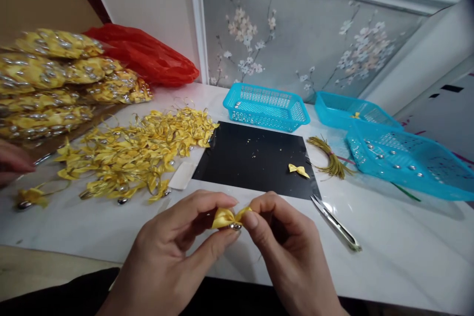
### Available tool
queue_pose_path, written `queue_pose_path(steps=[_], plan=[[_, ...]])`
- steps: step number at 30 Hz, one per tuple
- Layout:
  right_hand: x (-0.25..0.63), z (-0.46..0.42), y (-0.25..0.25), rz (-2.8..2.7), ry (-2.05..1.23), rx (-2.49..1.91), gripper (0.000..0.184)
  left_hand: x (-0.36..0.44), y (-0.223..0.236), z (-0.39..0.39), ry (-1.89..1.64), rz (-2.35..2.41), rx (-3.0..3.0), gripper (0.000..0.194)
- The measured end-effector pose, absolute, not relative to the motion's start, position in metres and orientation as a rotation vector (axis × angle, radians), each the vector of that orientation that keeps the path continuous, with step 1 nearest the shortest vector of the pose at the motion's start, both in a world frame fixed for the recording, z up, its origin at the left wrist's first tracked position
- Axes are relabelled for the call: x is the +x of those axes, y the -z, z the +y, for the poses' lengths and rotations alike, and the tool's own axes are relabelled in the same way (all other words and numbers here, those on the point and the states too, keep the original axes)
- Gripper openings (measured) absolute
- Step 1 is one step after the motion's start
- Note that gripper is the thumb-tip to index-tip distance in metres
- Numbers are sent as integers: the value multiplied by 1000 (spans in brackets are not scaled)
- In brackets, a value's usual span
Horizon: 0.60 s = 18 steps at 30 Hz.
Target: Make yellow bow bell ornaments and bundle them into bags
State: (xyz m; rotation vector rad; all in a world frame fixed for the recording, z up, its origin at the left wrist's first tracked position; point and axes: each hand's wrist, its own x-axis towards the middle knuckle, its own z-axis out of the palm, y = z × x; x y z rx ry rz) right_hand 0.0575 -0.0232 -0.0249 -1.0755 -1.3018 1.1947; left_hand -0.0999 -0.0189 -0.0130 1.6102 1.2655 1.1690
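A yellow ribbon bow [224, 217] with small silver bells under its middle is held up over the table's front edge. My left hand [177, 247] pinches its left side between thumb and forefinger, the thumb beside the bells. On the right end of the same bow, my right hand [287, 242] closes thumb and forefinger. Beyond the hands lies a black mat [252, 158] with another yellow bow [298, 171] near its right edge. Thread snips [335, 222] rest on the table to the right of my right hand.
A heap of finished-looking yellow bows [148, 143] spreads at left, beside filled clear bags [44, 79] and a red bag [148, 54]. Blue baskets [266, 108] stand behind; one blue basket [437, 163] holds silver bells. Gold ties [329, 160] lie bundled. Another person's hand [13, 160] is at far left.
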Motion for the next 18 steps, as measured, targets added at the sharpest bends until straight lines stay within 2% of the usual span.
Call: queue_pose_path(steps=[9, 14, 18], plan=[[55, -24, 24, -1238, -1189, -1035, 25, -102, 15, -24, -1203, 1323, 1584, 26], [57, -25, 24, -1142, -1301, -1071, 27, -113, 18, -24, -1192, 1291, 1475, 37], [55, -23, 26, -1114, -1369, -1076, 32, -116, 16, -21, -1178, 1260, 1420, 23]])
